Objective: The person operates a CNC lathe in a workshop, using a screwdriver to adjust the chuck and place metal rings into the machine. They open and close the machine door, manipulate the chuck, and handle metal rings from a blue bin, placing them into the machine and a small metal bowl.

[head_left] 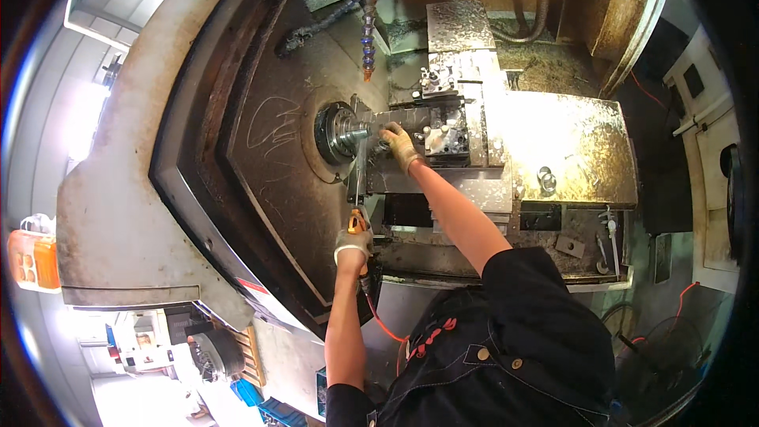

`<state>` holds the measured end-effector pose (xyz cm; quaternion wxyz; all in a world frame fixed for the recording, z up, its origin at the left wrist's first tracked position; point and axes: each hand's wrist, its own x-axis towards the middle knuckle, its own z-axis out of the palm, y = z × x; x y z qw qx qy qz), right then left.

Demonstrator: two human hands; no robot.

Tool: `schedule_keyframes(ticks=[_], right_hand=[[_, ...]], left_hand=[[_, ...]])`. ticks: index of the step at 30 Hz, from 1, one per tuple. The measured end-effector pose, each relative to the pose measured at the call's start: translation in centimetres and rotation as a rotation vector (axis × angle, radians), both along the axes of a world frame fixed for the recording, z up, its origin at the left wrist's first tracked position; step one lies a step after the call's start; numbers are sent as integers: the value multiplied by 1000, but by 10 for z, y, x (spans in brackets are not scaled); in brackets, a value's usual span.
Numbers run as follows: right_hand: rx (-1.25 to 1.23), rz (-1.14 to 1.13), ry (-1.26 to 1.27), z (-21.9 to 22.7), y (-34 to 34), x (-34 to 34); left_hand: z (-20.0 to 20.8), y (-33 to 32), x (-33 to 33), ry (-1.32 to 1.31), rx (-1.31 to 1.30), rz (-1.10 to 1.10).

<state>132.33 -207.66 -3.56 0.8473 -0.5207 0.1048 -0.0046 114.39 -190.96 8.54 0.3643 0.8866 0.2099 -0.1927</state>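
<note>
My left hand (353,243), in a pale glove, is wrapped around an orange-and-black air blow gun (358,221). A red hose runs down from the gun. Ahead of it stands the lathe's round chuck (336,133), with a shiny turned metal part (358,131) sticking out to the right. My right hand (402,148), in a yellowish glove, is beside the part's free end, fingers curled together; what they hold, if anything, cannot be made out. Just right of that hand is the tool post (444,141) on the slide.
A jointed coolant hose (368,47) hangs above the chuck. A flat, chip-covered machine cover (569,146) lies to the right, with a small metal ring (546,180) on it. A caliper (609,231) rests at the front right. An orange jug (35,257) stands far left.
</note>
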Motion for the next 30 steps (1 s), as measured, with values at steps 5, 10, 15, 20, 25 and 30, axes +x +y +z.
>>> schedule_keyframes(ticks=[5, 10, 15, 20, 25, 30], right_hand=[[157, -47, -73, -2, 4, 3], [154, -63, -47, 0, 6, 4], [24, -88, -126, 5, 5, 3], [-261, -33, -83, 4, 1, 6], [-545, -98, -93, 28, 0, -2], [-807, -82, -169, 47, -7, -8]], left_hand=[[-7, -4, 1, -199, 225, -59], [22, -16, -11, -94, -42, 48], [36, -24, -2, -125, 260, -72], [13, -6, -18, -148, 238, -132], [-13, 23, -69, -170, 17, 35], [-39, 53, -128, -349, -208, 118]])
